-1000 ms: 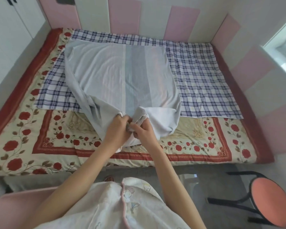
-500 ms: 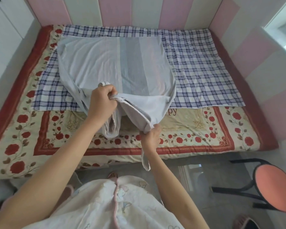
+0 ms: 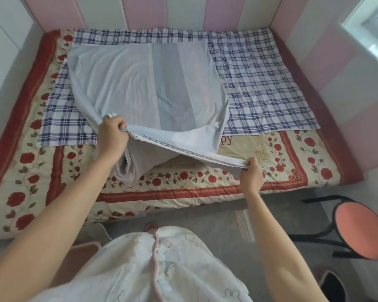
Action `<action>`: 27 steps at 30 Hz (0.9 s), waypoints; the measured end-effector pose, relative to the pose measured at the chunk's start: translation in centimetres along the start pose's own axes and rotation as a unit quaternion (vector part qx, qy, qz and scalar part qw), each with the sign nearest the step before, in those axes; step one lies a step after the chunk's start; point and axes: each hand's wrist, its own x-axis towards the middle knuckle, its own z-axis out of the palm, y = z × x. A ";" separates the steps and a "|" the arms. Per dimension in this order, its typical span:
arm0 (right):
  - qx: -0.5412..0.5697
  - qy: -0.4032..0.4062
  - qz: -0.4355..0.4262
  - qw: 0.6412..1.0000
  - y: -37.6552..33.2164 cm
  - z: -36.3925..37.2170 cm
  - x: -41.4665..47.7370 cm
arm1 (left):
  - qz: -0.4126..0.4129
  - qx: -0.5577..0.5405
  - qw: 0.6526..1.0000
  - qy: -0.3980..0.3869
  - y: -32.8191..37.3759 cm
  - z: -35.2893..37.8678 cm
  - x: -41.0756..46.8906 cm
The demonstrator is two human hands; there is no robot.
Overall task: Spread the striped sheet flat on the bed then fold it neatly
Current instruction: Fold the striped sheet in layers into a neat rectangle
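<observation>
The striped sheet (image 3: 144, 83), pale grey-blue with a wide darker band down its middle, lies over the left-centre of the bed (image 3: 13, 131). Its far part rests flat on a blue plaid cloth (image 3: 262, 83). My left hand (image 3: 112, 136) grips the sheet's near edge in a fist, raised a little above the bed. My right hand (image 3: 250, 175) pinches the same edge farther right, near the bed's front. The hem runs taut between both hands. A loose fold of sheet hangs below my left hand onto the rose-patterned quilt.
A cream quilt with red roses (image 3: 282, 158) covers the bed. Pink and white padded panels (image 3: 327, 57) wall it in at the back and right. A round orange stool (image 3: 358, 234) stands on the grey floor to the right. A window is at the top right.
My hands, close together on a bunched part of the sheet a second ago, have moved apart along its near edge. The left went up and left, the right slid to the right, stretching the hem.
</observation>
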 end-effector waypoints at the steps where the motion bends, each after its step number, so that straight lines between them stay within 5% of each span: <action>1: 0.023 0.029 0.001 0.999 -0.2 -0.6 0.2 | -0.017 0.000 1.000 0.006 -0.2 0.3 -0.3; 5: 0.128 0.129 -0.017 0.983 -2.5 -4.3 1.0 | 0.003 0.010 1.000 -0.029 -1.6 0.8 -1.7; 9: 0.103 0.189 -0.121 0.969 -4.0 -6.2 1.9 | 0.012 0.013 0.995 -0.096 -1.8 1.4 -2.3; 14: 0.305 -0.048 -0.078 0.948 -7.6 -8.3 1.0 | -0.026 -0.028 0.976 -0.213 -1.4 1.1 -2.5; 17: 0.127 -0.267 -0.115 0.948 -9.4 -6.1 -2.3 | -0.105 -0.095 0.930 -0.340 -0.8 1.5 -3.0; 21: -0.195 -0.465 -0.282 0.816 -8.6 -1.6 -6.5 | -0.177 -0.188 0.866 -0.429 -0.5 2.0 -4.5; 25: -0.500 -0.421 -0.352 0.670 -4.0 1.2 -6.3 | -0.270 -0.274 0.857 -0.344 -1.4 1.1 -4.8; 27: -0.531 -0.350 -0.301 0.710 -1.9 0.9 -5.1 | -0.271 -0.223 0.895 -0.276 -2.4 1.1 -4.9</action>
